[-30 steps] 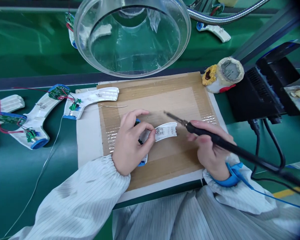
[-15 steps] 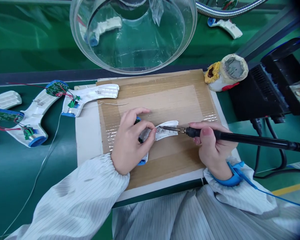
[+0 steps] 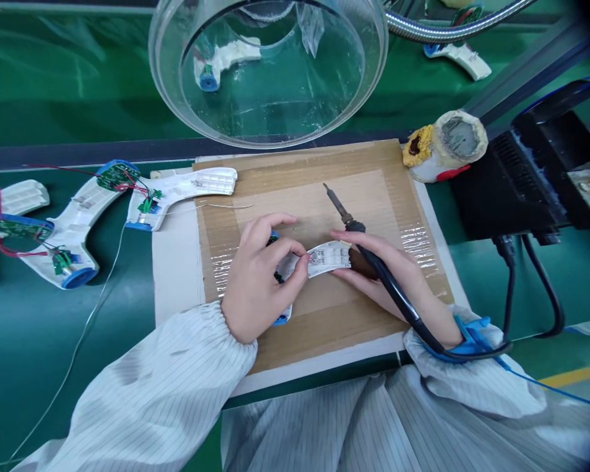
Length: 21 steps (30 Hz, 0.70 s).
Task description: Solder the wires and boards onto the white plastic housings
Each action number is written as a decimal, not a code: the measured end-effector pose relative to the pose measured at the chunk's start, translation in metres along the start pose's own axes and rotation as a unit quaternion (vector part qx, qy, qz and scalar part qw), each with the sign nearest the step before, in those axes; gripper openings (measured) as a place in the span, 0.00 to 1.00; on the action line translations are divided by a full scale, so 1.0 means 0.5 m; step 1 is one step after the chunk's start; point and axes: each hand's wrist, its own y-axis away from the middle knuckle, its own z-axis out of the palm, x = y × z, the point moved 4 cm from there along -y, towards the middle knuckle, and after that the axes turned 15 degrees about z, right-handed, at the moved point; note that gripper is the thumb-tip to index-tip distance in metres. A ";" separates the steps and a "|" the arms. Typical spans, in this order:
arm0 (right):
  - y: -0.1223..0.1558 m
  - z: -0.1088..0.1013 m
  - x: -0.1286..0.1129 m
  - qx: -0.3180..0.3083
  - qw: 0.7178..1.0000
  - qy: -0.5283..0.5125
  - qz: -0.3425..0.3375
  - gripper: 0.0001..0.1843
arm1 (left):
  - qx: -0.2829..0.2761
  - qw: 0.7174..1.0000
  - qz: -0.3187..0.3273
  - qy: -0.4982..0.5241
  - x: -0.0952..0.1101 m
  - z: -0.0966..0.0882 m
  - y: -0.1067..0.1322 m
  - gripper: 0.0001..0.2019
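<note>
A white plastic handle shell (image 3: 328, 257) lies on the cardboard, its curved end under my left hand (image 3: 265, 275). That thumb and index finger are pinched over the shell's inside; whatever they hold is too small to make out. Green board and blue rim show partly behind the hand. My right hand (image 3: 391, 278) holds a soldering iron (image 3: 368, 252) resting across it, tip up and away from the shell. Fingers of the same hand reach to both sides of the shell's right end.
Several white shells with circuit boards (image 3: 71, 229) lie left, beside a strand of solder wire (image 3: 93, 314). A clear round magnifier-like disc (image 3: 270, 134) hangs above the back edge. A tip-cleaning holder (image 3: 445, 144) and black soldering station (image 3: 491, 190) stand right.
My right hand has swung the soldering iron's tip up and off the shell, and its fingers have come to the shell's right end. My left hand keeps its pinch.
</note>
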 end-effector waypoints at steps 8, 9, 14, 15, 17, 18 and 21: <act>0.016 -0.027 -0.042 0.121 0.988 -0.023 -0.091 0.39 | 0.059 0.996 0.066 -0.025 0.027 -0.033 -0.005 0.05; 0.019 -0.030 -0.045 0.129 0.987 -0.028 -0.094 0.40 | 0.064 0.995 0.072 -0.028 0.030 -0.037 -0.004 0.05; 0.026 -0.026 -0.044 0.128 0.989 -0.043 -0.066 0.37 | 0.062 0.996 0.062 -0.026 0.036 -0.040 -0.003 0.06; 0.027 -0.024 -0.044 0.130 0.988 -0.041 -0.072 0.36 | 0.060 0.996 0.059 -0.026 0.038 -0.037 -0.004 0.06; 0.029 -0.023 -0.046 0.130 0.986 -0.043 -0.095 0.38 | 0.058 0.996 0.060 -0.027 0.045 -0.039 -0.005 0.05; 0.030 -0.025 -0.047 0.127 0.985 -0.048 -0.104 0.39 | 0.055 0.996 0.064 -0.029 0.048 -0.048 -0.004 0.05; 0.032 -0.042 -0.044 0.127 0.986 -0.060 -0.091 0.41 | 0.021 0.995 0.061 -0.070 0.033 -0.119 0.009 0.07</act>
